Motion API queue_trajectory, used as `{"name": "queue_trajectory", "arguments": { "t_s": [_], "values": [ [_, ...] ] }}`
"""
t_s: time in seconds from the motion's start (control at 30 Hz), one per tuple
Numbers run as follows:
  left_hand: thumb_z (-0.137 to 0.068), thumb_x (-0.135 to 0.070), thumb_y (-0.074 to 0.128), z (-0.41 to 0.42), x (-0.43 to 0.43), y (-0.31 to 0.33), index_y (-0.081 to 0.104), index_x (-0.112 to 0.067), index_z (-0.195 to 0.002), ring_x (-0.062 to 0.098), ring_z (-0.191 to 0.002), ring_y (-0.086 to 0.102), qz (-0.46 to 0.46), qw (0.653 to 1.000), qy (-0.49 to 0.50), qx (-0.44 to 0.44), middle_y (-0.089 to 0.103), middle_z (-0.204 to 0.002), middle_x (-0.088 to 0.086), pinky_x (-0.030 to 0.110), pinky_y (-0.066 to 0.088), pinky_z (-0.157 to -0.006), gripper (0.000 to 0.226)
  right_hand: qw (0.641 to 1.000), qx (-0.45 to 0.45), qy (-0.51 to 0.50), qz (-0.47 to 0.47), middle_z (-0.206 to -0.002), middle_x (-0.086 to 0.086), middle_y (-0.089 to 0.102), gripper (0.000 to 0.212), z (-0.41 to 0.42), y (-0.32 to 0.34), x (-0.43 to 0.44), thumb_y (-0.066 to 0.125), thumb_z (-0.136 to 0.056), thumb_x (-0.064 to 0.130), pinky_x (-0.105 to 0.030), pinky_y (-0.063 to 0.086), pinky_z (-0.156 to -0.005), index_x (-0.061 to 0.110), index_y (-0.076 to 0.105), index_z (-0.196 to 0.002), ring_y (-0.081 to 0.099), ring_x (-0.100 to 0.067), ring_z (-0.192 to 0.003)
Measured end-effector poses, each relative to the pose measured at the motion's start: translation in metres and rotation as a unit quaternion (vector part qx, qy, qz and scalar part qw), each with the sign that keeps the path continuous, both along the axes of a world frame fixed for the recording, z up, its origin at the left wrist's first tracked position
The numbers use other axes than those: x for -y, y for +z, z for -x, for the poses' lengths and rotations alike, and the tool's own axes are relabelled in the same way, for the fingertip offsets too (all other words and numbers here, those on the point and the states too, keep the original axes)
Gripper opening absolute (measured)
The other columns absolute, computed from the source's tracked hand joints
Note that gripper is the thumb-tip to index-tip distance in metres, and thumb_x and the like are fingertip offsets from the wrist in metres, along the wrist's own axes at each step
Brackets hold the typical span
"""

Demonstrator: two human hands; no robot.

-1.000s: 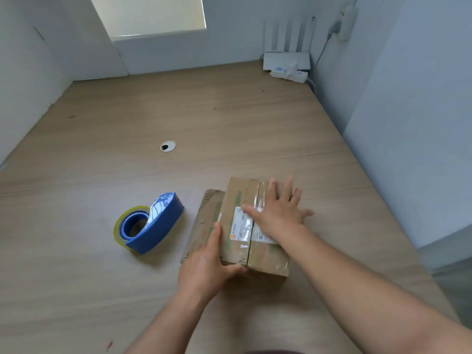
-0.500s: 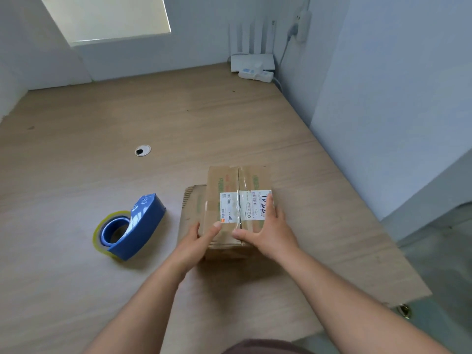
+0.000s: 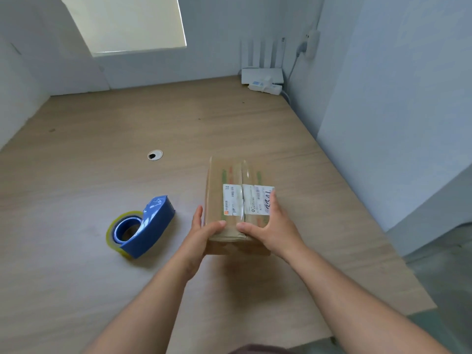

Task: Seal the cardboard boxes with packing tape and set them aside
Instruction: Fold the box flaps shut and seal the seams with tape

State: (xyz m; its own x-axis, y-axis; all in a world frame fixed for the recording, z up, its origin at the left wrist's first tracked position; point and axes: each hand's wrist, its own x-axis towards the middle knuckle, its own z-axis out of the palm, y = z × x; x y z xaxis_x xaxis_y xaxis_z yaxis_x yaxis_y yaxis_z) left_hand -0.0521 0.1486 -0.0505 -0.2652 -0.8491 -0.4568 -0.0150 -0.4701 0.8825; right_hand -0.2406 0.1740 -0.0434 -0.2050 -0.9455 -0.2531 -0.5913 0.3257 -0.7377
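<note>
Wood table [image 3: 76, 277]; left hand [image 3: 201, 236], right hand [image 3: 274, 228] grasp taped box [image 3: 229, 175]; underside hidden, label [image 3: 233, 200] illegible.

1 cardboard box [image 3: 238, 200], 1 tape dispenser [image 3: 143, 227], 2 hands (L hand [image 3: 204, 236], R hand [image 3: 275, 231]), 1 router [image 3: 262, 75]

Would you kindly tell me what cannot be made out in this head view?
Label print on the cardboard box: too small, blurred.
Box underside and far end: hidden by the box itself.
Whether it rests on the table: blurred bottom edge, partly covered by left hand and right hand.
</note>
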Motion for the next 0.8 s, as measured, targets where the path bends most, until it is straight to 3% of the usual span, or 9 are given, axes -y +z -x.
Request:
{"name": "queue_trajectory", "arguments": {
  "t_s": [0.13,0.2,0.27,0.37,0.43,0.53,0.6,0.7,0.8],
  "values": [
    [-0.093,-0.031,0.057,-0.016,-0.014,-0.020,0.038,-0.037,-0.140,0.014,-0.107,0.064,-0.013,0.997,-0.010,0.075,0.065,-0.123,-0.007,0.039,0.048,-0.099,0.051,0.994,-0.067,0.044,-0.076,-0.152,-0.001,0.024,0.127,-0.023,-0.010,0.004,0.068,-0.063,0.074,-0.036,0.036,-0.106,0.025,-0.009,-0.152,0.035,-0.020,-0.136],
    [-0.091,-0.046,0.052,-0.022,-0.018,-0.023,0.038,-0.044,-0.136,0.013,-0.112,0.060,0.025,0.986,-0.020,0.167,0.061,-0.129,-0.008,0.040,0.044,-0.103,0.048,0.990,-0.100,0.057,-0.084,-0.150,-0.002,0.025,0.126,-0.030,-0.013,0.006,0.065,-0.064,0.076,-0.037,0.038,-0.103,0.026,-0.012,-0.151,0.039,-0.022,-0.134],
    [-0.084,-0.060,0.048,-0.026,-0.021,-0.025,0.025,-0.041,-0.146,0.018,-0.126,0.050,0.100,0.944,-0.050,0.310,0.049,-0.143,-0.006,0.041,0.040,-0.107,0.069,0.986,-0.126,0.070,-0.087,-0.150,-0.004,0.025,0.125,-0.034,-0.011,0.009,0.064,-0.065,0.076,-0.036,0.038,-0.101,0.026,-0.012,-0.151,0.040,-0.023,-0.133],
    [-0.094,-0.056,0.040,-0.029,-0.029,-0.026,0.001,-0.030,-0.154,0.014,-0.148,0.006,0.239,0.858,-0.126,0.437,0.002,-0.161,-0.006,0.035,0.016,-0.119,0.075,0.983,-0.132,0.089,-0.090,-0.152,-0.007,0.021,0.126,-0.035,-0.011,0.012,0.065,-0.066,0.075,-0.038,0.037,-0.103,0.025,-0.014,-0.151,0.038,-0.026,-0.135],
    [-0.095,-0.058,0.037,-0.031,-0.028,-0.025,0.000,-0.035,-0.152,0.014,-0.148,0.001,0.236,0.843,-0.160,0.456,-0.011,-0.161,-0.006,0.033,0.015,-0.118,0.072,0.983,-0.119,0.104,-0.093,-0.153,-0.007,0.017,0.127,-0.030,-0.012,0.011,0.067,-0.067,0.073,-0.039,0.036,-0.105,0.026,-0.018,-0.150,0.035,-0.026,-0.137],
    [-0.095,-0.056,0.035,-0.031,-0.027,-0.025,-0.002,-0.035,-0.152,0.018,-0.148,0.004,0.222,0.831,-0.181,0.477,-0.012,-0.161,-0.002,0.034,0.016,-0.118,0.071,0.985,-0.069,0.121,-0.097,-0.155,-0.005,0.012,0.126,-0.021,-0.015,0.004,0.071,-0.071,0.062,-0.037,0.032,-0.110,0.028,-0.022,-0.148,0.030,-0.024,-0.140],
    [-0.095,-0.058,0.036,-0.028,-0.028,-0.021,0.000,-0.030,-0.153,0.019,-0.149,-0.002,0.241,0.822,-0.180,0.483,-0.016,-0.160,0.001,0.031,0.008,-0.119,0.074,0.985,-0.034,0.134,-0.099,-0.157,-0.001,0.010,0.127,-0.016,-0.014,-0.001,0.075,-0.071,0.056,-0.034,0.028,-0.111,0.029,-0.020,-0.149,0.026,-0.021,-0.142],
    [-0.082,-0.068,0.032,-0.023,-0.024,-0.011,0.007,-0.021,-0.154,0.016,-0.148,-0.011,0.282,0.814,-0.165,0.481,-0.019,-0.159,0.002,0.024,-0.004,-0.114,0.089,0.989,-0.008,0.123,-0.087,-0.156,0.000,0.016,0.114,-0.011,-0.006,0.004,0.073,-0.074,0.054,-0.029,0.026,-0.110,0.022,-0.002,-0.154,0.026,-0.017,-0.141],
    [-0.084,-0.070,0.044,-0.018,-0.015,-0.004,0.004,-0.022,-0.154,0.013,-0.148,-0.008,0.279,0.824,-0.162,0.466,-0.012,-0.161,0.002,0.026,0.000,-0.116,0.094,0.998,-0.029,0.042,-0.041,-0.145,-0.006,0.035,0.081,-0.013,-0.001,0.025,0.060,-0.085,0.056,-0.031,0.035,-0.102,0.017,0.027,-0.147,0.043,-0.021,-0.129]
  ]
}}
